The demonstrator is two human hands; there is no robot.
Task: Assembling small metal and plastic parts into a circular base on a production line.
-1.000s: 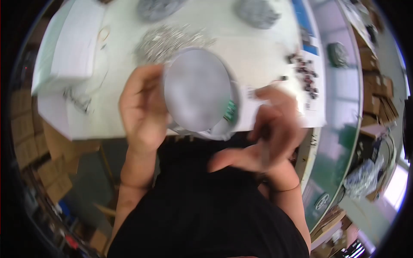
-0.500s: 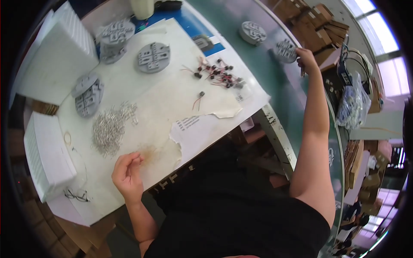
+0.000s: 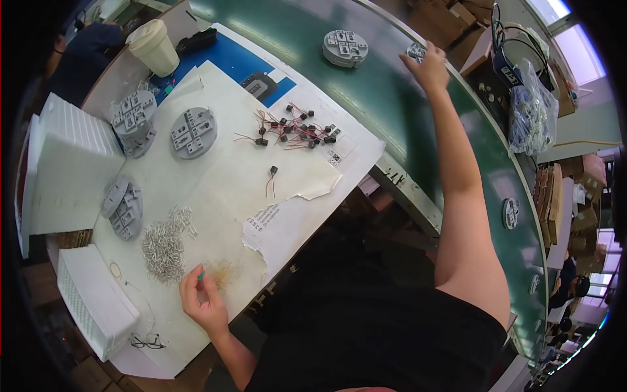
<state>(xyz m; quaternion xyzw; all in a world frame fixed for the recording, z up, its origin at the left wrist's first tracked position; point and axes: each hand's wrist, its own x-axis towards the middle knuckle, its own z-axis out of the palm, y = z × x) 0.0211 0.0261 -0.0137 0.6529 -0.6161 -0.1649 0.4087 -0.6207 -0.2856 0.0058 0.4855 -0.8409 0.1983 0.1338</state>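
My right hand reaches far out over the green conveyor belt. Its thumb and fingers close around a round grey plastic base, which is partly covered by the hand. Another such base, a thick round one, sits on the belt to its left. My left hand is low over the white table beside a heap of small silvery metal pieces. Thumb and fingers are pinched together, with a tiny teal spot at the tips that is too small to name. Black buzzer-like parts with red wires lie bunched mid-table.
One grey base lies flat on the table; others form a stack and a leaning pair. White foam boxes line the left side. Eyeglasses and a cream cup are nearby. More bases are on the belt at right.
The view has turned, shifting the table leftward and down. My right hand has gone from holding the base's side edge to reaching over it. A teal spot now shows at my left fingertips.
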